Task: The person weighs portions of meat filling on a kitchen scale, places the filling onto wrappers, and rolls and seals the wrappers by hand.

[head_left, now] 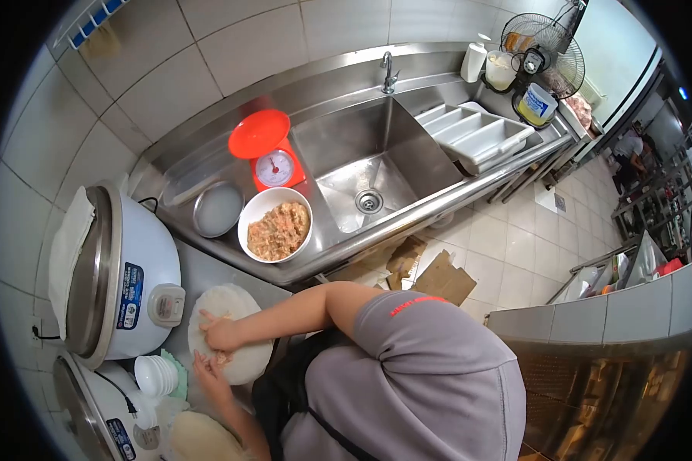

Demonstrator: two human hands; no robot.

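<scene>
A stack of thin, round, pale wrappers (247, 363) lies on the counter in front of me. My right hand (223, 333) rests over it with its fingers bent and closed near the far edge; what they pinch is hidden. Beside it, my left hand (211, 372) holds the lower left edge of the top wrapper between closed fingertips. A small strip of pinkish filling (222, 358) shows between the two hands. Up from the stack, a white bowl (243, 232) holds a chunky mixture of minced filling (278, 233), with neither hand touching it.
A large rice cooker (150, 261) stands left of the stack, with a second cooker (92, 415) and stacked white cups (155, 376) below. Beyond the bowl are a round metal pan (218, 209), a red scale (275, 167) and a steel sink (377, 165). Another pale round stack (204, 438) sits near my left forearm.
</scene>
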